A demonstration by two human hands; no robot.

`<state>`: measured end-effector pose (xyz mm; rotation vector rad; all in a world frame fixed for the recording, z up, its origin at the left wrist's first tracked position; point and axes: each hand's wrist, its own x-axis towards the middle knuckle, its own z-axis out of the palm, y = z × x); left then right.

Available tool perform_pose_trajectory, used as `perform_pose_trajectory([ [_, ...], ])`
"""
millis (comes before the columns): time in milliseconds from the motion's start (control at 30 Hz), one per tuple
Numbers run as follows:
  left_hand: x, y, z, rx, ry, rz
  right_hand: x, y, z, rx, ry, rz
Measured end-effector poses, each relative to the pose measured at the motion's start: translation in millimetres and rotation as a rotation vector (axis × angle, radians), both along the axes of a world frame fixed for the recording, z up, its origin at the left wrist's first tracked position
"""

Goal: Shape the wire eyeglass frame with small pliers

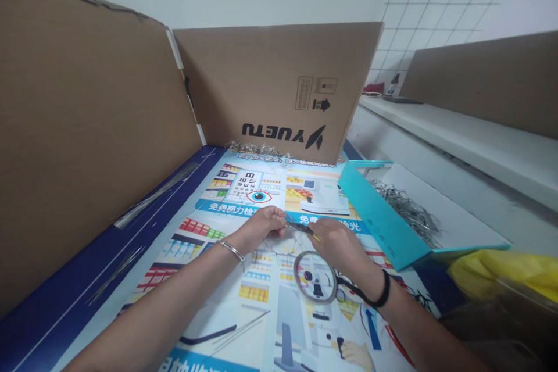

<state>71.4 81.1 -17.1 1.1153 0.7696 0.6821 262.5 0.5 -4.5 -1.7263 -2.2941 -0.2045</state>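
Note:
Near the middle of the printed sheet, my left hand (269, 223) pinches a thin wire, its fingers closed and a silver bangle on the wrist. Just to its right, my right hand (335, 241) is wrapped round dark pliers (300, 226) with a bit of yellow at the handle. The tips of the pliers point left and meet the wire by my left fingertips. Below my hands, a round coil (315, 276) lies on the sheet beside my right wrist, which wears a black band. Fine wire strands spread around both hands.
An open teal box (383, 221) holding tangled wire (410, 209) stands at right, near a yellow bag (505, 270). Cardboard panels (270, 81) rise behind and at left. Wire pieces (257, 148) lie at the back; straight wires (157, 195) lie left.

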Motion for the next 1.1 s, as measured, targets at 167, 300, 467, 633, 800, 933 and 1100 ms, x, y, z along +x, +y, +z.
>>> perform_pose_trajectory([
  [167, -0.1, 0.5, -1.1, 0.009, 0.016, -0.003, 1.3, 1.1, -0.7, -0.026, 0.028, -0.003],
  [300, 0.2, 0.9, -3.4, 0.037, 0.034, 0.011, 2.2, 1.6, -0.5, -0.009, 0.022, 0.017],
  [467, 0.4, 0.5, -4.8, 0.049, 0.065, 0.029, 4.5, 2.3, -3.6, 0.056, -0.016, 0.062],
  [633, 1.9, -2.1, -3.0, 0.064, 0.062, 0.059, 3.9, 0.8, -2.9, 0.158, -0.080, 0.082],
  [800, 4.2, -4.9, -0.4, 0.064, 0.052, 0.086, 0.8, -2.0, 2.4, 0.168, -0.126, 0.093],
  [933, 5.6, -6.1, 0.0, 0.049, 0.042, 0.110, 0.2, -1.7, 1.8, 0.158, -0.152, 0.078],
  [1100, 6.8, -8.4, 1.2, 0.060, 0.053, 0.135, -0.2, -0.5, 0.6, 0.152, -0.158, 0.070],
])
